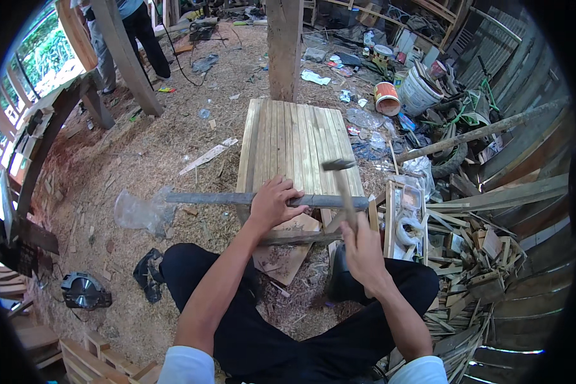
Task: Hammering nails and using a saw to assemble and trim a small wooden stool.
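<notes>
In front of my knees is a slatted wooden bench top (294, 137) made of several narrow strips laid side by side. Along its near end lies a long grey bar (214, 198), reaching out past both sides; I cannot tell if it is wood or metal. My left hand (274, 203) is closed over the bar, the fingers on its far side and the thumb along the near one. My right hand (363, 249) grips a hammer (344, 185) by its wooden handle. The hammer's dark head is above the right part of the slats, near the bar's right end.
A wooden box (406, 224) with a white coil stands to the right, beside a heap of wood offcuts (473, 262). A circular saw (85, 291) lies on the shavings at left. A post (283, 51) rises behind the bench; buckets (386, 98) stand far right. Another person (141, 38) stands far left.
</notes>
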Available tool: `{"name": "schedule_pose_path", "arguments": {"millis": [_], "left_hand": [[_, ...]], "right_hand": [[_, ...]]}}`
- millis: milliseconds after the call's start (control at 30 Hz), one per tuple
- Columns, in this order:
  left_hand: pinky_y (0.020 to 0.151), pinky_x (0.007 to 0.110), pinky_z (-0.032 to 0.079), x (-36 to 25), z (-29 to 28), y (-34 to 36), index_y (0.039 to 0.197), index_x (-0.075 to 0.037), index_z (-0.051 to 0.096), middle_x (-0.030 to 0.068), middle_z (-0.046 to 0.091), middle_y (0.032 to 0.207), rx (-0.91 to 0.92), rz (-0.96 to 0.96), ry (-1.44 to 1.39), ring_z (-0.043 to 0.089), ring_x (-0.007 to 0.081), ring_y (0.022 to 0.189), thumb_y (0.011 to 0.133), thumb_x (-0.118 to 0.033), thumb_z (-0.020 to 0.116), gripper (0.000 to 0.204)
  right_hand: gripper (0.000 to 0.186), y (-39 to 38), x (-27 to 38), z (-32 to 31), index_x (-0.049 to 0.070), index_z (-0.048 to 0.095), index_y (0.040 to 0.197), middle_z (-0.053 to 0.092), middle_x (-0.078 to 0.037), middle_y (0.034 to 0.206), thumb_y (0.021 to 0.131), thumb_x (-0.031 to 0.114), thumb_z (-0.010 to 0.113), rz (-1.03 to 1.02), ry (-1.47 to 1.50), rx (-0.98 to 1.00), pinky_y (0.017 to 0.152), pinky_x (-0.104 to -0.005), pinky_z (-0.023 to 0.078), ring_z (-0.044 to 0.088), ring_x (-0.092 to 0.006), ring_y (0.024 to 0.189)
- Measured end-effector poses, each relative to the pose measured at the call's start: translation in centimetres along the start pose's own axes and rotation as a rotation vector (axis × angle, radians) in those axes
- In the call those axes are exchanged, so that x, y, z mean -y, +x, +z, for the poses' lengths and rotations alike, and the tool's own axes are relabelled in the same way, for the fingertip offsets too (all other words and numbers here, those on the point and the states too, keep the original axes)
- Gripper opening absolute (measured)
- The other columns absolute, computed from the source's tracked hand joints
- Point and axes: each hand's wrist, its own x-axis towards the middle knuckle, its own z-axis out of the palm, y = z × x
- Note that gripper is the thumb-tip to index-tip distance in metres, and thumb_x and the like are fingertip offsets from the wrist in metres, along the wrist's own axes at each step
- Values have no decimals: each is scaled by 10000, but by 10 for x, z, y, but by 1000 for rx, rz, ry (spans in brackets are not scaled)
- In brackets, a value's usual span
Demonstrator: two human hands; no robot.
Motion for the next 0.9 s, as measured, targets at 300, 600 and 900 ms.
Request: {"name": "schedule_pose_path", "arguments": {"millis": [300,600,900], "left_hand": [[777,337,483,-4,-4,1,875,-125,757,15,572,788,-72,35,19,542,214,820,691,-352,827,301],[837,360,487,-3,-3,1,856,-132,739,0,585,858,30,-65,-21,550,217,916,692,-360,816,291],[829,360,490,-3,-3,0,819,-120,723,7,591,856,10,-50,-36,557,218,918,687,-364,823,295]], "right_hand": [[213,1,2,-1,-32,437,983,565,-289,665,1009,171,495,-28,-59,-12,562,-508,416,594,-492,674],[226,6,4,-1,-1,427,937,569,-308,687,1003,198,511,106,-119,20,578,-547,402,554,-541,714],[186,5,5,7,-10,435,1076,597,-332,727,985,141,494,49,-259,141,644,-580,472,599,-542,745]]}}
